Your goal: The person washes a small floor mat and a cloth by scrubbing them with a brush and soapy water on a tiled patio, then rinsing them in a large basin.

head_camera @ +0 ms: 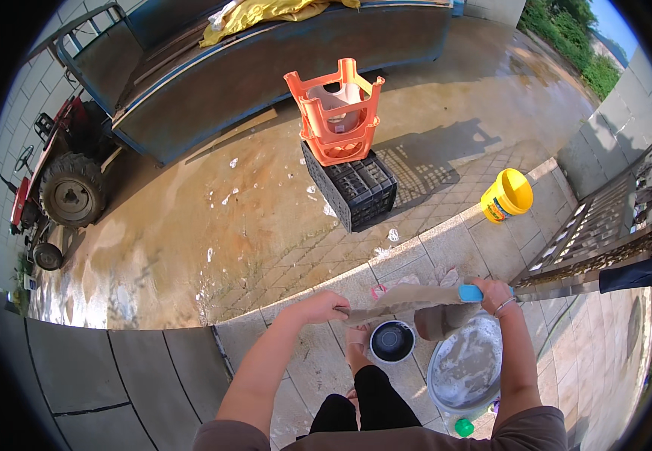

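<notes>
Stretched in front of me is a long grey-brown piece (405, 301), seen nearly edge-on; whether it is cloth or a stiff panel I cannot tell. My left hand (326, 308) pinches its left end. In my right hand (492, 294) is a blue scrubbing brush or sponge (470, 293), held against the right end. A darker brown part (444, 322) hangs below, perhaps belonging to the same piece. Beneath my right forearm stands a large metal basin (464, 369) of foamy, cloudy water. A dark-lined bowl (392, 341) sits on the tiles beside my foot.
Stacked orange plastic stools (342, 113) stand on a black plastic crate (354, 189). A yellow bucket (506, 196) is near the metal gate (602, 225). A small green object (464, 427) lies by the basin. Farther off are a trailer (281, 79) and a tractor (69, 194) on wet ground.
</notes>
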Motion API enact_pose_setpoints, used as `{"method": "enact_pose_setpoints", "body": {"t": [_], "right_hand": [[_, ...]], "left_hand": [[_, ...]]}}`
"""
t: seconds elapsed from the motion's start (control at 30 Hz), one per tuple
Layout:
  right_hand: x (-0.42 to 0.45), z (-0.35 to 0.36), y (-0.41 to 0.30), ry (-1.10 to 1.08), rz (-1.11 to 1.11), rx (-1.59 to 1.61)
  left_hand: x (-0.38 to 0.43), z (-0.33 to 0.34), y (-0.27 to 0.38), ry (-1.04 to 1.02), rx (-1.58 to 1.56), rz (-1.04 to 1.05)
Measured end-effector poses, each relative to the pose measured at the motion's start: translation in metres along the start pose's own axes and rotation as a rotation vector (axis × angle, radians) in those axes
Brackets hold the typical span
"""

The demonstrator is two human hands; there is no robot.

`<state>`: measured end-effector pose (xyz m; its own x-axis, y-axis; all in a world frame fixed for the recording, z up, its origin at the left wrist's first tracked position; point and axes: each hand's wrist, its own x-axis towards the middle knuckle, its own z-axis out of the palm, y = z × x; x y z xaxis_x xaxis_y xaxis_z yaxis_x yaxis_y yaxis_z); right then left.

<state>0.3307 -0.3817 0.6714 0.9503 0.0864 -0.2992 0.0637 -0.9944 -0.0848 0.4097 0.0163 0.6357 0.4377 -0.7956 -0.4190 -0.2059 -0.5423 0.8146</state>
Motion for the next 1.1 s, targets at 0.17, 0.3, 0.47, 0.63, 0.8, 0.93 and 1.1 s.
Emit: {"method": "enact_pose_setpoints", "body": {"t": [0.17, 0.3, 0.47, 0.63, 0.8, 0.93, 1.1], "right_hand": [[0.084, -0.028, -0.012, -0.118, -0.046, -0.039], [0.161, -0.068, -0.014, -0.219, -0.072, -0.166], [0.288, -0.100, -0.017, -0.242, -0.086, -0.251], [0.439, -0.081, -0.003, -0.182, -0.134, -0.270], [0.550, -0.026, -0.012, -0.193, -0.045, -0.334], [0.596, 0.031, 0.008, 0.194, -0.121, -0.255], [0.636, 0.063, 0.005, 0.522, -0.104, 0.036]], "left_hand": [[0.022, -0.050, -0.048, 0.095, 0.026, 0.050], [0.055, -0.109, -0.059, 0.065, -0.141, 0.046], [0.111, -0.204, -0.091, -0.061, -0.198, -0.034], [0.185, -0.282, -0.167, 0.061, -0.167, -0.079], [0.245, -0.310, -0.251, 0.242, -0.029, -0.265], [0.271, -0.328, -0.272, 0.331, 0.060, -0.417], [0.304, -0.321, -0.323, 0.573, 0.219, -0.463]]}}
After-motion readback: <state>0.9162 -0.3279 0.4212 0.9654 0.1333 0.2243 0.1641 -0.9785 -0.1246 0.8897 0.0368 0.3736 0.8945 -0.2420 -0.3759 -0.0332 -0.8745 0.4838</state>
